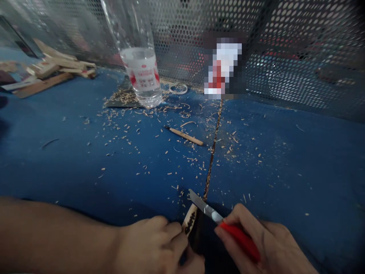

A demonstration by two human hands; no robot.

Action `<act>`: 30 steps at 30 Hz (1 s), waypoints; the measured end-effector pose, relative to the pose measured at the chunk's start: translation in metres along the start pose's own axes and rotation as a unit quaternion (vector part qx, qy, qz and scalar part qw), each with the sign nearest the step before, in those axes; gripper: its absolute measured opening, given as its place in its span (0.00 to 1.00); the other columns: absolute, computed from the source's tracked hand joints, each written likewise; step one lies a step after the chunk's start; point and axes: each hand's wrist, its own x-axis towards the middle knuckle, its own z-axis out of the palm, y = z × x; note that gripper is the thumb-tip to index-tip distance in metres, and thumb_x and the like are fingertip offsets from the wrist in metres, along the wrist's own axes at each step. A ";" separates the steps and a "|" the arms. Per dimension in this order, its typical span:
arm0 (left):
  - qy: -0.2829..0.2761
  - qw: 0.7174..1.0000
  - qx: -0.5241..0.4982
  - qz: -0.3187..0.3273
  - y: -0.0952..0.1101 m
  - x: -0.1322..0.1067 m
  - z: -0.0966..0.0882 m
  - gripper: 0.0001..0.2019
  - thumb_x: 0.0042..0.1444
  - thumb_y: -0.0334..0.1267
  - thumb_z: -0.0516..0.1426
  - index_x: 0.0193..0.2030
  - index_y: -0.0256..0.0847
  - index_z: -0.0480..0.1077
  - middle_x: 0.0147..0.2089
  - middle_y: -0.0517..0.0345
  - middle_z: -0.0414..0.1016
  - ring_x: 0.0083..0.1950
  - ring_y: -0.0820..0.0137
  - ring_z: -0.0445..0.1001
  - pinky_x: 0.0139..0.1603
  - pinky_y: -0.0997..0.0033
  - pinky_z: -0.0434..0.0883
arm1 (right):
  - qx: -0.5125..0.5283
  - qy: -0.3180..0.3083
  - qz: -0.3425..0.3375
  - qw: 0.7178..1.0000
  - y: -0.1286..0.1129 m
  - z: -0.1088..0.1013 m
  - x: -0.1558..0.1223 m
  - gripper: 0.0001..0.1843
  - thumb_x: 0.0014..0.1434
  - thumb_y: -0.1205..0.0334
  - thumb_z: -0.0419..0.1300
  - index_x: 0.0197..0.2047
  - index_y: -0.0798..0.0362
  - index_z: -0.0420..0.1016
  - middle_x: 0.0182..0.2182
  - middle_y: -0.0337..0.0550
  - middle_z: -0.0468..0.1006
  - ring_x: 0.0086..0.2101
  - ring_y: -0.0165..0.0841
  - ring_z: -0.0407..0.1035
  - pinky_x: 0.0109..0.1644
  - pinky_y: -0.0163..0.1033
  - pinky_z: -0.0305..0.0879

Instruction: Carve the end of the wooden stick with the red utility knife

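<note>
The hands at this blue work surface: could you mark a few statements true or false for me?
1. The right hand grips a red-handled craft knife. True.
2. The left hand holds a water bottle. False: it holds a small piece of wood with dark marks, and the plastic water bottle stands farther back.
3. Wood shavings lie scattered over the blue work surface. True.
4. A pencil stands upright. False: the pencil lies on the surface.
5. A perforated metal sheet rises behind the surface. True.

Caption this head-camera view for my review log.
Left hand pinches a wood piece while the right hand holds a red-handled craft knife over a blue mat strewn with shavings.
</note>
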 end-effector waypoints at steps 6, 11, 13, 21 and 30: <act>0.013 1.000 0.015 -0.003 -0.002 0.002 0.002 0.05 0.61 0.39 0.60 0.43 0.47 0.70 0.25 0.68 0.71 0.23 0.68 0.66 0.20 0.63 0.54 | 0.090 -0.030 -0.035 0.995 -0.010 -0.010 0.020 0.08 0.69 0.57 0.58 0.37 0.35 0.62 0.21 0.23 0.78 0.16 0.33 0.73 0.16 0.37 0.66; 0.008 1.000 0.003 0.004 -0.003 0.003 0.003 0.06 0.62 0.41 0.61 0.44 0.46 0.70 0.28 0.66 0.75 0.25 0.68 0.68 0.19 0.63 0.56 | 0.097 -0.053 -0.027 0.993 -0.010 -0.014 0.020 0.09 0.66 0.58 0.59 0.38 0.34 0.63 0.19 0.21 0.76 0.16 0.33 0.73 0.16 0.36 0.65; 0.006 1.000 -0.013 0.011 -0.003 0.003 0.005 0.07 0.62 0.42 0.60 0.46 0.47 0.71 0.29 0.64 0.76 0.25 0.67 0.68 0.18 0.62 0.56 | 0.108 -0.060 -0.016 0.992 -0.010 -0.013 0.020 0.08 0.66 0.57 0.59 0.38 0.33 0.63 0.20 0.21 0.77 0.18 0.33 0.74 0.18 0.36 0.67; -0.007 0.999 -0.032 0.013 -0.003 0.002 0.008 0.05 0.64 0.40 0.59 0.45 0.47 0.72 0.29 0.61 0.76 0.27 0.65 0.67 0.19 0.61 0.55 | 0.111 -0.063 0.005 0.992 -0.009 -0.008 0.021 0.08 0.67 0.52 0.60 0.36 0.34 0.64 0.21 0.21 0.78 0.18 0.35 0.75 0.21 0.38 0.70; -0.053 0.998 -0.031 0.017 -0.003 0.006 0.001 0.08 0.65 0.40 0.56 0.48 0.47 0.74 0.29 0.59 0.78 0.26 0.65 0.69 0.18 0.61 0.54 | -0.006 0.003 -0.074 0.997 -0.012 -0.003 0.019 0.13 0.70 0.51 0.58 0.34 0.39 0.59 0.18 0.24 0.74 0.16 0.32 0.73 0.14 0.36 0.60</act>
